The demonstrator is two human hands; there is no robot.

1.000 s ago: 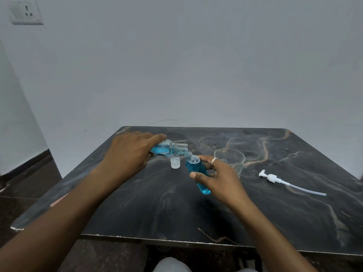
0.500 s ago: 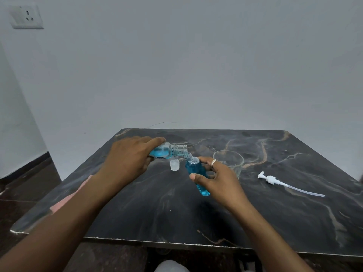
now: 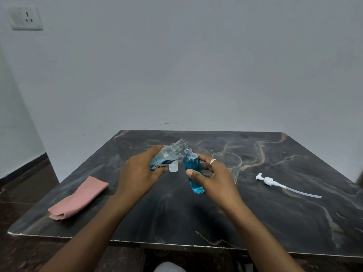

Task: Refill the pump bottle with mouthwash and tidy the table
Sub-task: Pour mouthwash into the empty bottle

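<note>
Left hand [image 3: 140,171], centre of frame, forearm rising from the lower left. Fingers wrapped round the body of a clear plastic mouthwash bottle [image 3: 167,156] with a little pale blue liquid and a dark label. Bottle tilted, uncapped threaded neck pointing up and right, just beside the mouth of the second bottle; cannot tell whether the two necks touch.

Right hand [image 3: 214,173], just right of centre, forearm rising from the lower right. Thumb in front, fingers behind, closed on a small clear pump bottle [image 3: 193,173] filled nearly to the shoulder with blue liquid. Bottle leans slightly left at the top, base at or just above the dark marbled tabletop [image 3: 196,213]; contact unclear. Silver ring on one finger. Neck open, no pump fitted.

Between the hands, a small translucent white cap [image 3: 173,166] stands on the table, partly behind the left thumb.

Behind the right hand, a clear drinking glass [image 3: 231,163], lower part hidden by the fingers.

Right of frame, well apart from the hands: a white pump head with long dip tube [image 3: 282,186], lying flat.

Lower left of the table, near the front edge: a folded pink cloth [image 3: 78,199].

Upper left corner: a white wall socket [image 3: 25,18] on the pale wall.
</note>
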